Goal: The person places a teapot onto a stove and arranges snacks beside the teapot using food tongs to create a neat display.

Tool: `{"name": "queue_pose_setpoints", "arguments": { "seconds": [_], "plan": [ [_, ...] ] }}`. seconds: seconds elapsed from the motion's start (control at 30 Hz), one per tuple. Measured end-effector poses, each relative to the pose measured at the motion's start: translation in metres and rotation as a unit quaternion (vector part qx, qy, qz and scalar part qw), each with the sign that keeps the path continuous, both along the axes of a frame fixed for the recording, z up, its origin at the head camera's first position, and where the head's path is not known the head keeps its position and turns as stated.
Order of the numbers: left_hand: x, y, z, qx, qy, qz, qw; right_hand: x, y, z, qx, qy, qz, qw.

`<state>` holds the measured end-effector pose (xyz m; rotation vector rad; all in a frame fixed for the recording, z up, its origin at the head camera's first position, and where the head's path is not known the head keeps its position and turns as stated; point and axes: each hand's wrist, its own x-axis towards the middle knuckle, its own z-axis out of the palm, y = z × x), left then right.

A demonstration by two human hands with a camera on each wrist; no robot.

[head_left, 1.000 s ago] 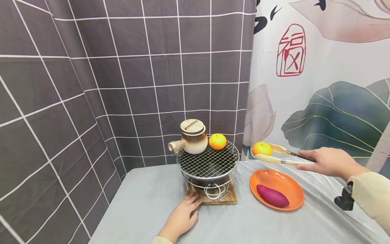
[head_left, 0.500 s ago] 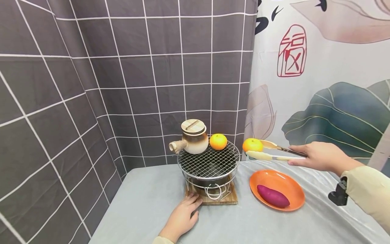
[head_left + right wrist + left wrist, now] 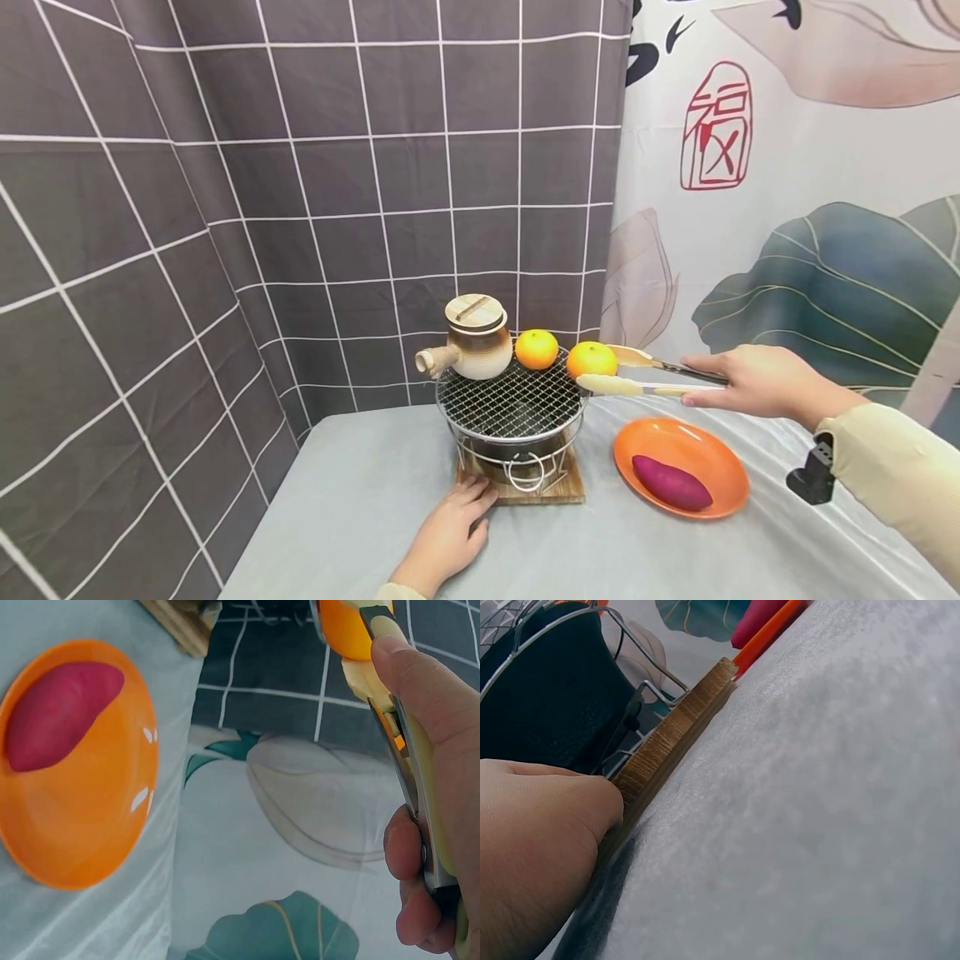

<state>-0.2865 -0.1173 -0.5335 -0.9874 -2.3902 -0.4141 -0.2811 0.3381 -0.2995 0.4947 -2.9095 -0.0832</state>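
Note:
My right hand (image 3: 772, 383) grips the tongs (image 3: 660, 367), whose wooden tips pinch an orange mandarin (image 3: 592, 360) at the right rim of the round wire grill (image 3: 517, 404). A second mandarin (image 3: 536, 348) sits on the back of that grill. Beside it stands a small clay teapot (image 3: 480, 350) with a wooden lid and a side handle pointing left. My left hand (image 3: 448, 533) rests at the front left corner of the wooden board (image 3: 547, 492) under the stove; in the left wrist view the hand (image 3: 540, 840) lies against the board's edge, its other fingers hidden.
An orange plate (image 3: 723, 467) holding a purple sweet potato (image 3: 671, 483) is on the grey tablecloth (image 3: 337, 500), right of the stove. Behind the table hang a dark gridded curtain (image 3: 337, 208) and a white printed one (image 3: 810, 150).
My right hand has moved left with the tongs, bringing the pinched mandarin from above the plate to the grill's right rim. The left hand has stayed at the board.

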Motion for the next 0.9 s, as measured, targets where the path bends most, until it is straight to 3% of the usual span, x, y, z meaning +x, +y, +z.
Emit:
{"name": "queue_pose_setpoints", "arguments": {
  "seconds": [0.9],
  "plan": [
    [-0.002,-0.001,-0.002,0.000,0.006,-0.006,1.0000,0.004,-0.029,0.003,0.011,0.010,0.039,0.999]
  ]
}}
